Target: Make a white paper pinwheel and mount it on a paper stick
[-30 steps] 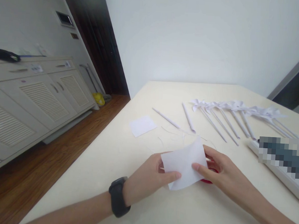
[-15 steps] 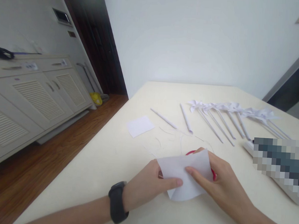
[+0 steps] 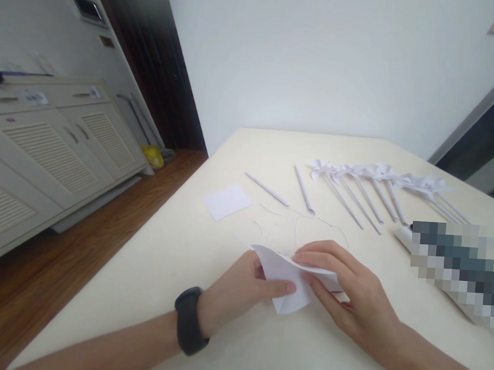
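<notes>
A sheet of white paper [image 3: 281, 273] is held up just above the table, bent along its upper edge. My left hand [image 3: 249, 288], with a black watch on its wrist, grips the left side, thumb on the near face. On the right side my right hand [image 3: 344, 294] pinches the paper between thumb and fingers. A small bit of red shows behind the paper near the right hand; most of that object is hidden. Thin white paper strips [image 3: 296, 232] lie just beyond the hands.
A square paper sheet [image 3: 228, 202] and two rolled paper sticks [image 3: 267, 189] lie on the white table [image 3: 160, 302]. Several paper pinwheels [image 3: 373, 171] on sticks rest at the back right. A blurred-out object [image 3: 455, 265] lies at the right. Louvred cabinets [image 3: 43, 161] stand left.
My right fingers have come over the paper's upper edge, and the sheet now bends there. The red rings seen behind it are mostly covered. The whole view has shifted slightly.
</notes>
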### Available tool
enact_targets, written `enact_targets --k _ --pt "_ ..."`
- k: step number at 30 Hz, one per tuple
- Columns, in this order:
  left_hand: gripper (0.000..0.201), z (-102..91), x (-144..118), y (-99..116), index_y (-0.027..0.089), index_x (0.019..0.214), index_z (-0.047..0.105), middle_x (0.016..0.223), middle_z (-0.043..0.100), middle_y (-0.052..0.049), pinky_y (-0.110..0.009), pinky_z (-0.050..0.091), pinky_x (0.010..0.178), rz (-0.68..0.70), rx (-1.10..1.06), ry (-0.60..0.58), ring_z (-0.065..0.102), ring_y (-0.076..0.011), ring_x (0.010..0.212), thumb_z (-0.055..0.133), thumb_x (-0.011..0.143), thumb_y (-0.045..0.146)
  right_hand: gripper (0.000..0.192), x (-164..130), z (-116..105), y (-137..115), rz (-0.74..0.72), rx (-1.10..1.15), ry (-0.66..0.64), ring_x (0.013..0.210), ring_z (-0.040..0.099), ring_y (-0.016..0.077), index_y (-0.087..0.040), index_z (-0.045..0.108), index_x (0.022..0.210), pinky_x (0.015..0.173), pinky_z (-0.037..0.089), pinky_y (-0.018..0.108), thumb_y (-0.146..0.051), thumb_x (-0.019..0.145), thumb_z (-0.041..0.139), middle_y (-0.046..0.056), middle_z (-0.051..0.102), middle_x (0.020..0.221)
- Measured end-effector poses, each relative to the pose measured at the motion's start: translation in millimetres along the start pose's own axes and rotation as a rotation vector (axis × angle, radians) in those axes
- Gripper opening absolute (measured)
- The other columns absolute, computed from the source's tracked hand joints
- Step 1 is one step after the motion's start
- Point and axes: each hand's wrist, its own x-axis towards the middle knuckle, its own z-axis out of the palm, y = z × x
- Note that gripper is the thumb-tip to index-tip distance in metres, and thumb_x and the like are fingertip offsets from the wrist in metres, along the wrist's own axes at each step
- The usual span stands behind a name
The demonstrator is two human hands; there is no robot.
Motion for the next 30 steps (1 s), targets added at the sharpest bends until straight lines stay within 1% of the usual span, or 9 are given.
enact_targets --k 3,5,7,13,17,20,24,26,30 --pt "0.022 2.6 -1.2 7.4 0.011 0.093 0.062 0.094 0.064 -0.008 -0.033 0.044 0.078 0.04 -0.037 -0.033 0.058 -0.0228 0.089 0.061 0.074 0.021 0.048 -1.3 -1.9 -1.1 -0.097 -0.063 -0.089 0.105 0.047 0.019 -0.025 0.04 0.125 0.079 0.045 0.03 -0.006 0.081 0.042 0.006 0.046 0.122" --pt "0.021 3.6 -2.1 13.9 0.011 0.093 0.063 0.095 0.064 -0.008 -0.032 0.044 0.076 0.07 -0.068 -0.046 0.058 -0.0229 0.088 0.061 0.075 0.02 0.053 -0.3 -3.3 -2.7 -0.17 -0.101 -0.153 0.112 0.041 0.0195 -0.023 0.033 0.132 0.088 0.041 0.032 -0.008 0.082 0.041 0.006 0.039 0.13" --pt "0.022 4.0 -2.8 18.9 0.012 0.095 0.063 0.096 0.064 -0.008 -0.032 0.044 0.077 0.063 -0.081 -0.044 0.058 -0.0232 0.09 0.061 0.074 0.02 0.054 1.2 -4.1 -3.3 -0.194 -0.138 -0.192 0.117 0.037 0.0196 -0.022 0.028 0.135 0.092 0.039 0.033 -0.011 0.083 0.041 0.006 0.034 0.135" --pt "0.026 2.1 -1.9 16.6 0.013 0.102 0.06 0.097 0.064 -0.007 -0.032 0.041 0.084 -0.007 -0.056 -0.054 0.057 -0.0224 0.095 0.057 0.075 0.012 0.057 1.9 -3.4 4.0 -0.209 -0.295 -0.132 0.117 0.039 0.0207 -0.031 0.023 0.136 0.086 0.044 0.036 -0.006 0.085 0.034 0.006 0.029 0.14" --pt "0.038 1.7 -2.6 13.0 0.017 0.112 0.053 0.094 0.063 -0.006 -0.035 0.045 0.078 0.025 -0.097 -0.118 0.058 -0.0213 0.087 0.051 0.075 0.007 0.053 4.8 -6.0 5.0 -0.231 -0.394 -0.144 0.123 0.034 0.0212 -0.027 0.022 0.137 0.088 0.044 0.036 -0.01 0.088 0.034 0.009 0.03 0.14" --pt "0.042 3.3 -4.2 13.6 0.02 0.119 0.046 0.096 0.06 -0.006 -0.038 0.047 0.073 0.078 -0.183 -0.166 0.057 -0.0213 0.083 0.048 0.077 0.015 0.049 8.0 -8.4 3.9 -0.272 -0.441 -0.151 0.126 0.03 0.0222 -0.024 0.026 0.136 0.09 0.043 0.035 -0.015 0.089 0.037 0.011 0.029 0.141" --pt "0.041 6.3 -5.4 15.8 0.019 0.118 0.046 0.095 0.058 -0.007 -0.037 0.047 0.071 0.122 -0.169 -0.148 0.055 -0.0225 0.087 0.053 0.078 0.024 0.046 8.9 -10.0 3.1 -0.291 -0.451 -0.136 0.126 0.032 0.0225 -0.024 0.03 0.135 0.091 0.043 0.035 -0.015 0.09 0.036 0.011 0.026 0.142" --pt "0.042 6.9 -5.4 16.6 0.019 0.117 0.047 0.094 0.058 -0.007 -0.035 0.048 0.069 0.134 -0.166 -0.117 0.055 -0.0214 0.084 0.055 0.076 0.026 0.047 8.9 -10.2 3.0 -0.293 -0.449 -0.155 0.126 0.03 0.0229 -0.023 0.03 0.135 0.092 0.042 0.036 -0.015 0.089 0.036 0.012 0.025 0.142" --pt "0.043 4.2 -3.2 15.9 0.019 0.116 0.045 0.098 0.057 -0.006 -0.033 0.048 0.07 0.09 -0.126 -0.126 0.056 -0.0177 0.081 0.059 0.075 0.018 0.058 9.9 -9.8 3.3 -0.297 -0.443 -0.188 0.129 0.025 0.0206 -0.023 0.027 0.136 0.095 0.039 0.037 0.0 0.082 0.033 0.01 0.024 0.143"
